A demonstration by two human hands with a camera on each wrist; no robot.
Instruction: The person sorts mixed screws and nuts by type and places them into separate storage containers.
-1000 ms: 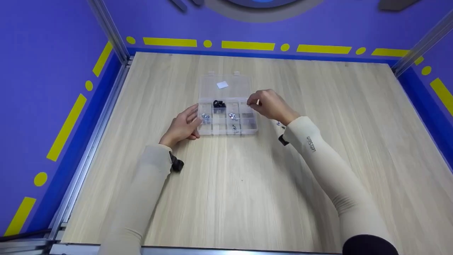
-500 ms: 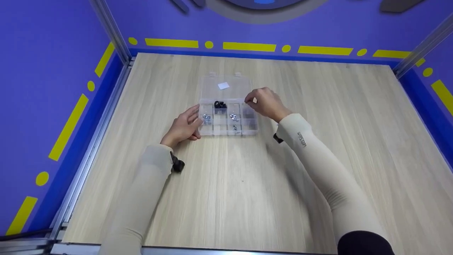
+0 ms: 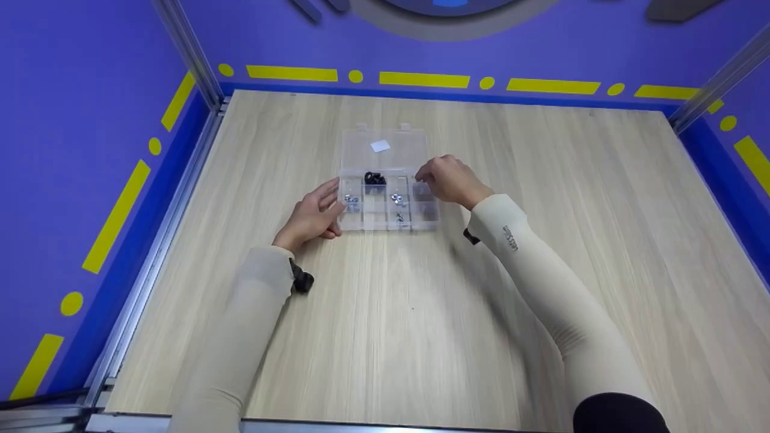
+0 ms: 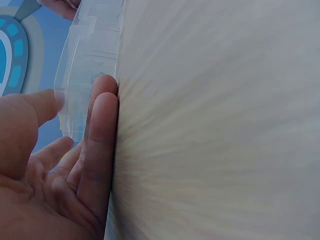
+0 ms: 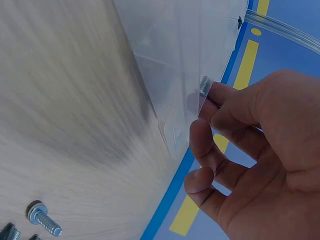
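Note:
A clear plastic organizer box (image 3: pixel 376 225) lies open on the table, its lid (image 3: pixel 403 147) folded back to the far side. My left hand (image 3: pixel 308 218) holds the box's left side, thumb over the rim and fingers along the outer wall. Above the far right compartment, my right hand (image 3: pixel 451 179) pinches a screw (image 5: pixel 205 86) whose threaded shank shows past the fingertips in the right wrist view. Small metal parts (image 3: pixel 397 198) and black pieces (image 3: pixel 375 178) sit in some compartments.
A loose screw (image 5: pixel 44 218) lies on the wooden table (image 3: pixel 415 337) right of the box, with more partly seen at the view's edge. A white paper slip (image 3: pixel 380 146) is at the lid. Blue walls stand around the table.
My right hand has shifted slightly left and then lowered toward the far right compartment. Its forearm now hides the loose screws in the head view. My left hand stays on the box.

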